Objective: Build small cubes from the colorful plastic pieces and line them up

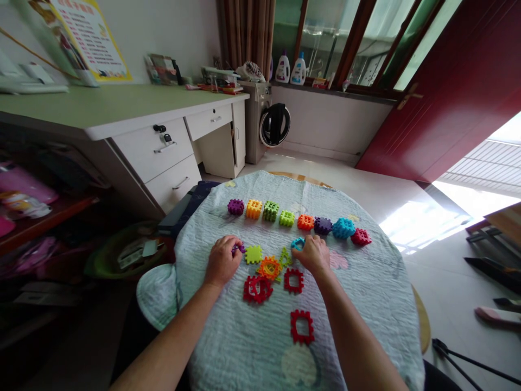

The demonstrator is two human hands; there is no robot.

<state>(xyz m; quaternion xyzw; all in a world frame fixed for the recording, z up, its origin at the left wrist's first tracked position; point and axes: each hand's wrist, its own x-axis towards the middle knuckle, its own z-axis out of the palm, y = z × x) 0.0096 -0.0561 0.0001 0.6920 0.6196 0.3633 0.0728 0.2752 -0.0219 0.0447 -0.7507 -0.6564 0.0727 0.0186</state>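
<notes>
My left hand [223, 260] is closed round a purple plastic building piece [240, 248] on the cloth, its fingers hiding most of it. My right hand [314, 252] pinches the edge of a blue frame-shaped building piece [298, 243]. Between the hands lie a lime square piece [253, 254], a green triangular frame [285, 256] and orange pieces [269, 267]. Nearer me are overlapping red pieces [258, 289] and two red square frames, one [293, 281] close to the orange pieces and the other [302, 327] lower down.
Behind the hands, a row of notched stacks sorted by colour, including a green stack [271, 211] and a blue stack [344, 228], crosses the round table's cloth [366, 304]. A desk [138, 103] stands left, a washing machine [256, 119] beyond, a red door [431, 92] right.
</notes>
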